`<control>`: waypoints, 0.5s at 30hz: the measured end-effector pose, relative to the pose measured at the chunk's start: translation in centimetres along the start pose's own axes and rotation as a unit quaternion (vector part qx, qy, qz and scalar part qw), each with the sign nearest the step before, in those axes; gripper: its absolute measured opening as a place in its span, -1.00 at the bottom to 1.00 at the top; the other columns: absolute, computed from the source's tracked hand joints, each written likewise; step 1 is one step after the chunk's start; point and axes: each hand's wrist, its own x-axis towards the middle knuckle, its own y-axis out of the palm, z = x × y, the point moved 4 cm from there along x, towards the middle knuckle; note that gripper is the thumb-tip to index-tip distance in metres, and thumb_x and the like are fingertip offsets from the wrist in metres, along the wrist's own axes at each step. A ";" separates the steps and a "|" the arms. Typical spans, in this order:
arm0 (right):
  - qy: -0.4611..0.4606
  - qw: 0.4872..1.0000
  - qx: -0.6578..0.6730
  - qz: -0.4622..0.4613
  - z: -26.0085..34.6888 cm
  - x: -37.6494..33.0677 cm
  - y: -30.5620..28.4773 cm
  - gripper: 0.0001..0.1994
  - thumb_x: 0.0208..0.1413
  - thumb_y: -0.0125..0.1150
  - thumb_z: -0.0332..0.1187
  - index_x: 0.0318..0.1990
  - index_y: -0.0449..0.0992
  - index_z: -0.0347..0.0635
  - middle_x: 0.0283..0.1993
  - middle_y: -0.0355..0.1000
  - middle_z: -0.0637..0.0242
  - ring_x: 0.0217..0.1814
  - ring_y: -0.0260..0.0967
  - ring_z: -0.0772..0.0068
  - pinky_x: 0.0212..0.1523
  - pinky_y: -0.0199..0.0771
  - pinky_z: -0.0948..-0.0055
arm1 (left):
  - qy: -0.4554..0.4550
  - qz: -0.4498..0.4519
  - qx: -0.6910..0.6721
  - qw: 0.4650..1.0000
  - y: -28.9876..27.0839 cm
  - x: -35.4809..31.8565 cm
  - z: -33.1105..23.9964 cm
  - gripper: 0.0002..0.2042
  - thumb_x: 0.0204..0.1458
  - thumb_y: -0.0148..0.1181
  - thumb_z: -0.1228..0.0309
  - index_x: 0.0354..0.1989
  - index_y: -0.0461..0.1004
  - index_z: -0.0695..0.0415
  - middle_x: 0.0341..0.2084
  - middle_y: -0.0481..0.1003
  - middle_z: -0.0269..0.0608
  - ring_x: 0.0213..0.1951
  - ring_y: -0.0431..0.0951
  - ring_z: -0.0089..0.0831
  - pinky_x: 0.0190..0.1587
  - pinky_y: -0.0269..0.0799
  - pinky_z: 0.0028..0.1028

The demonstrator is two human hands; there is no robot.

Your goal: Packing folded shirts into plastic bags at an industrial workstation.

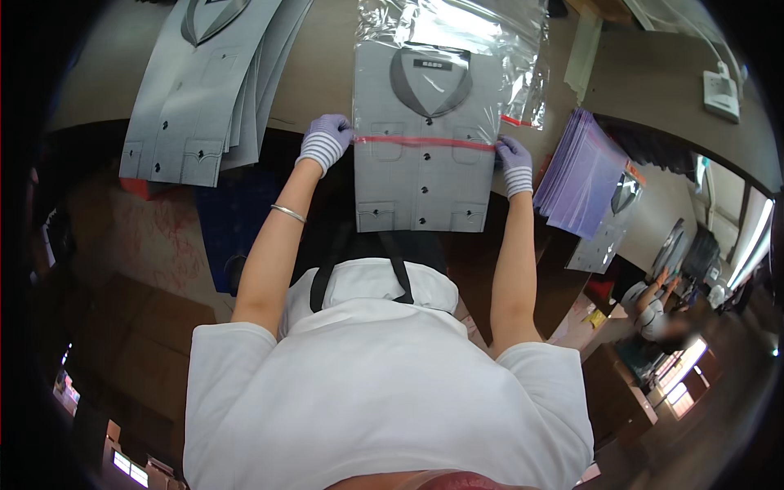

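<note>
Grey shirt: I find the folded grey shirt (423,181) at the upper centre of the frame, collar half inside a clear plastic bag (377,23), lower half bare.
Left hand: gloved, fingers curled closed at the left end of the red strip (425,142) on the bag's mouth; I judge that it pinches the film there.
Right hand: gloved, fingers likewise closed at the strip's right end. Points: left hand (328,131), right hand (514,155).
Bag mouth: in my judgement the chief hazard; an uneven pull between the two hands could skew the strip, catch a chest pocket or tear the film.
Shirt hem: it juts past the front edge of the desk (321,72); with poor support there, the bundle could sag or slide toward the lower frame.
Collar: loose film bunching over it could drag it out of shape.
Second bag: a red-edged bag (529,108) lies close at the right; the films could cling and shift together.
Direction: collar toward the top of the frame, hem toward the bottom, buttoned front facing up.
Long axis: top to bottom of the frame, nearly upright; the red strip crosses it roughly square.
</note>
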 end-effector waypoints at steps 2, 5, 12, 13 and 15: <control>0.059 0.986 -0.122 0.093 1.0 -1.2 0.4 -0.78 -0.06 0.17 -0.42 -0.23 0.49 -0.30 -0.49 0.44 0.32 -0.55 0.33 0.58 -0.51 0.36 0.60 | 0.007 0.117 0.115 0.986 0.6 -0.4 -0.2 -0.83 -0.24 0.18 0.36 -0.44 0.54 0.11 -0.46 0.51 -0.07 -0.36 0.51 -0.19 -0.22 0.41 -0.39; 0.152 0.980 -0.053 0.119 -1.0 -5.3 -1.2 -0.81 -0.07 0.16 -0.42 -0.29 0.48 -0.33 -0.53 0.41 0.34 -0.58 0.32 0.59 -0.55 0.33 0.60 | 0.041 0.143 0.127 0.981 2.5 -3.2 1.6 -0.86 -0.27 0.16 0.37 -0.50 0.54 0.09 -0.52 0.50 -0.08 -0.41 0.51 -0.18 -0.27 0.42 -0.37; 0.238 0.932 0.005 0.273 -9.3 -20.0 -3.8 -0.79 -0.01 0.13 -0.32 -0.24 0.47 -0.21 -0.44 0.44 0.27 -0.47 0.37 0.47 -0.43 0.39 0.52 | 0.065 0.325 0.070 0.941 7.4 -13.8 7.0 -0.86 -0.24 0.14 0.39 -0.47 0.53 0.13 -0.51 0.51 -0.09 -0.41 0.51 -0.22 -0.29 0.42 -0.37; 0.292 0.904 0.036 0.311 -10.8 -21.9 -3.6 -0.70 0.00 0.12 -0.25 -0.12 0.43 -0.17 -0.32 0.45 0.24 -0.36 0.40 0.42 -0.34 0.40 0.47 | 0.075 0.317 0.014 0.945 7.2 -14.5 7.1 -0.87 -0.23 0.14 0.41 -0.49 0.53 0.16 -0.54 0.51 -0.10 -0.45 0.51 -0.27 -0.33 0.42 -0.40; 0.295 0.890 0.228 0.261 -8.4 -22.5 0.1 -0.60 0.02 0.09 -0.20 0.01 0.30 -0.13 -0.17 0.39 0.23 -0.22 0.35 0.38 -0.22 0.36 0.42 | 0.081 0.332 -0.010 0.940 6.0 -14.7 6.8 -0.86 -0.21 0.15 0.43 -0.44 0.52 0.18 -0.55 0.51 -0.13 -0.48 0.50 -0.33 -0.34 0.41 -0.45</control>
